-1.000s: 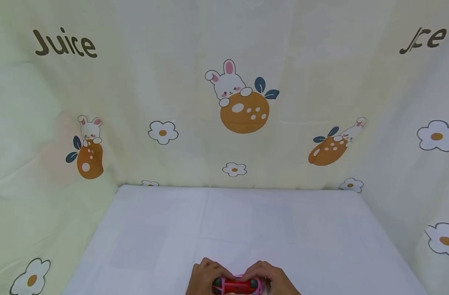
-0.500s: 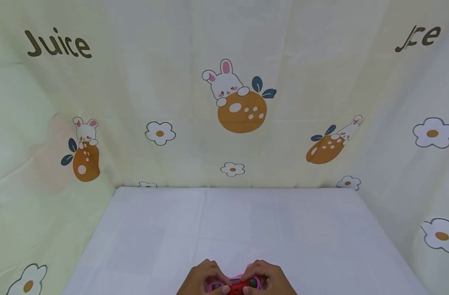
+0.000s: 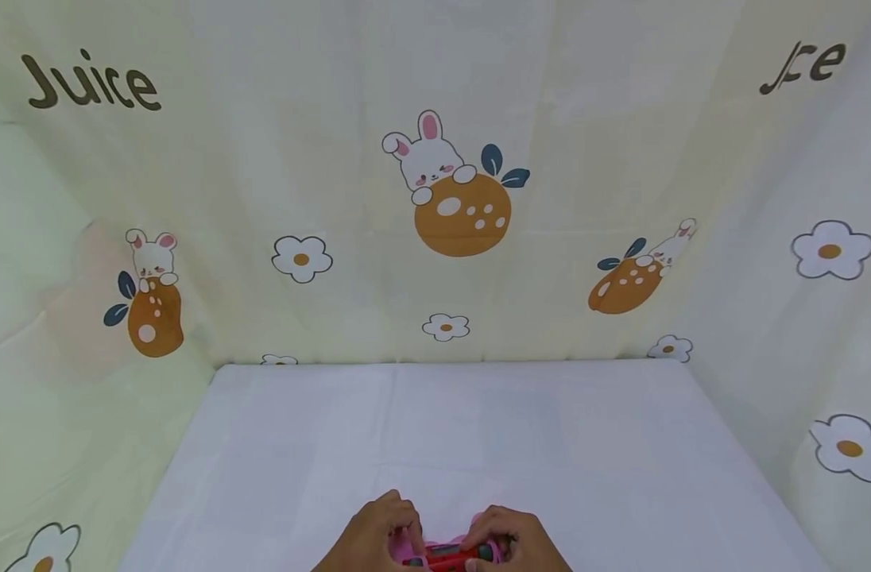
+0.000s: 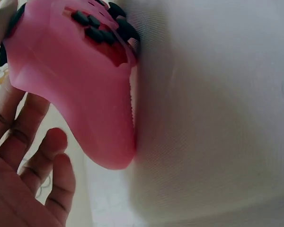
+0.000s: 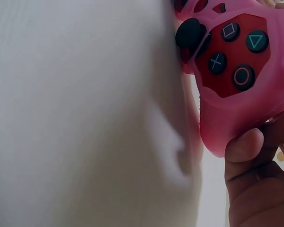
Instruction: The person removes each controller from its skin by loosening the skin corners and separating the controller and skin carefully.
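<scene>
A red game controller point(image 3: 450, 561) with dark buttons sits in a pink silicone cover point(image 4: 80, 94) at the bottom middle of the head view. My left hand point(image 3: 380, 528) pinches the cover's edge at the controller's left end; its other fingers hang loosely curled beside the pink grip in the left wrist view. At the opposite end, my right hand point(image 3: 516, 531) holds controller and cover between thumb and fingers. The right wrist view shows a black thumbstick point(image 5: 187, 33) and the symbol buttons point(image 5: 243, 77) through the cover's opening. The controller's near side is cut off in the head view.
Below the hands is a white-covered table point(image 3: 435, 429). Cream curtains point(image 3: 321, 175) printed with rabbits, oranges and flowers enclose it at the back and both sides.
My left hand has shifted left and its fingers have moved to the cover at the left end, with more pink showing there. The right hand keeps its hold. The head view has turned slightly.
</scene>
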{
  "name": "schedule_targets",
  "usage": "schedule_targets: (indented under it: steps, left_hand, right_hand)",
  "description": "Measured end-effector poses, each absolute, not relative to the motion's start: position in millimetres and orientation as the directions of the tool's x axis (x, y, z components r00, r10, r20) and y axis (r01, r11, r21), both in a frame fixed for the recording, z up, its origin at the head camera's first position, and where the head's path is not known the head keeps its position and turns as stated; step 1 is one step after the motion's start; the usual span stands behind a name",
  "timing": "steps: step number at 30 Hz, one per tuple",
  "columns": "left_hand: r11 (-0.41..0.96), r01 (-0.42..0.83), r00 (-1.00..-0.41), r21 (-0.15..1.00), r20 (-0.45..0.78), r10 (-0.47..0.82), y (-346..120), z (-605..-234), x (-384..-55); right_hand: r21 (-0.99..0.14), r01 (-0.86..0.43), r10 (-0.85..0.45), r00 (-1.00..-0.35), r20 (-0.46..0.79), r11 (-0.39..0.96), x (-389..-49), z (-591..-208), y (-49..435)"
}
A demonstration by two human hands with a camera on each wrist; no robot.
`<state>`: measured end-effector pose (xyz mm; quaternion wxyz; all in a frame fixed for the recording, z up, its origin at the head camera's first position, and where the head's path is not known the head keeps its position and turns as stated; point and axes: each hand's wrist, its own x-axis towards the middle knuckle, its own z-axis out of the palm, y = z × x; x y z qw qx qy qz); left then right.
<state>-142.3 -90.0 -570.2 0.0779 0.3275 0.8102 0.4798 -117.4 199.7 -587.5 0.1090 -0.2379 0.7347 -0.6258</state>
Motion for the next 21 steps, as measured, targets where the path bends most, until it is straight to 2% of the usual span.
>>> schedule_targets:
  steps: [13,18,21]
  left_hand:
    - [0.309,0.313,-0.683,0.898,-0.013,0.73,-92,-559,-141]
    - [0.207,0.122,-0.663,0.971,-0.075,0.745,-94,-563,-140]
    - [0.12,0.098,-0.645,0.988,-0.029,0.764,-95,-567,-142]
  right_hand:
    - [-0.947,-0.306,-0.467,-0.854,0.228,0.096,-116,-592,192]
    - [-0.925,-0.373,-0.457,-0.837,0.302,0.071,-114,-595,188]
    - [-0.906,-0.415,-0.429,-0.836,0.343,0.084,-113,-595,185]
